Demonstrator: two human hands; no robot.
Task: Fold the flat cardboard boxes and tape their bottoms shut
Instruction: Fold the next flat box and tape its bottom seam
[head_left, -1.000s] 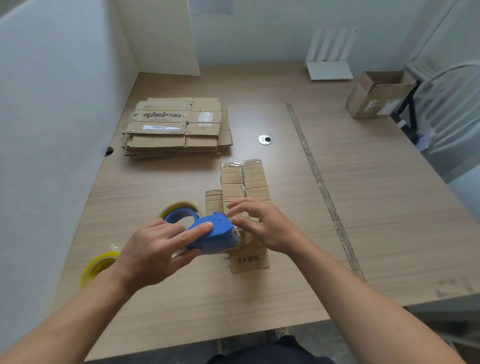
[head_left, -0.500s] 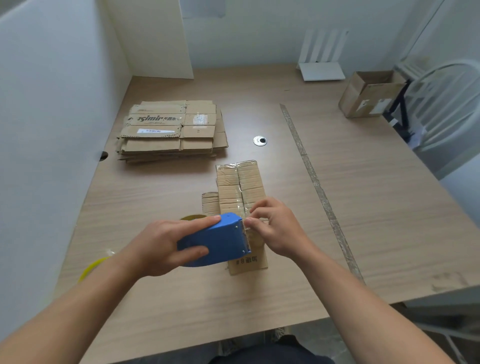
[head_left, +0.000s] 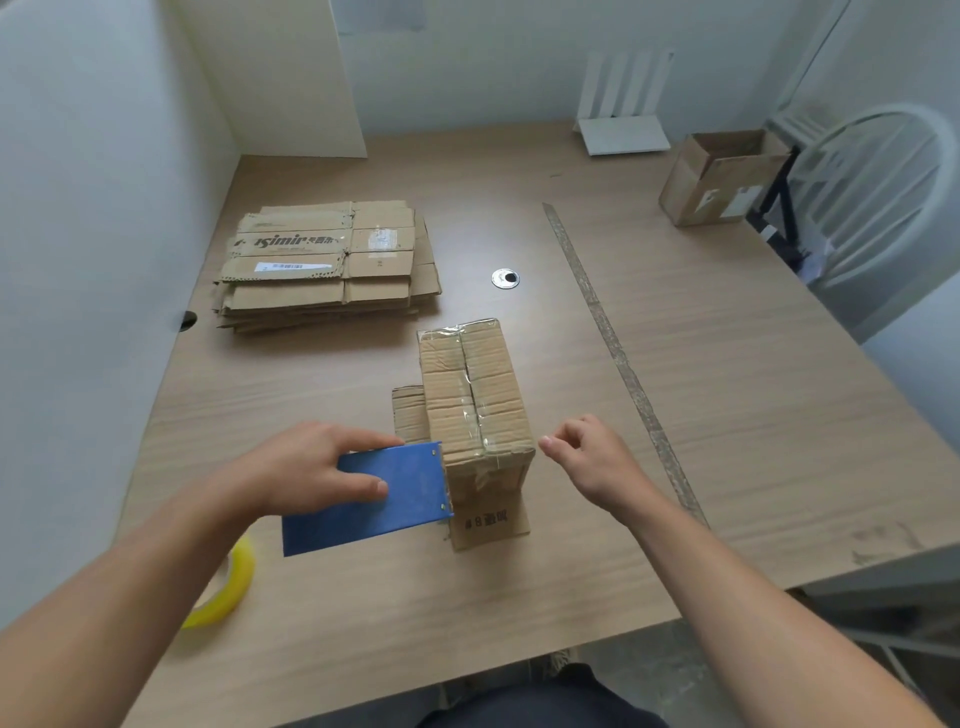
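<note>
Now left hand (head_left: 311, 473) grasps tape dispenser (head_left: 415, 480) against the box (head_left: 472, 395); right hand (head_left: 592, 462) fingers (head_left: 560, 442) released, just beside.

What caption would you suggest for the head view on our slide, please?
Left hand holds a blue tape dispenser at the taped box; right hand hovers beside it.

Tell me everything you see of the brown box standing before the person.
The box is brown corrugated cardboard, creased, standing bottom up on the wooden table. Its two bottom flaps meet at a middle seam under shiny clear tape that wraps over both ends. Loose flaps lie flat on the table at its near and left sides; the near one bears print. The blue tape dispenser, held by the left hand, meets its near left corner. The right hand is close, not touching.
</note>
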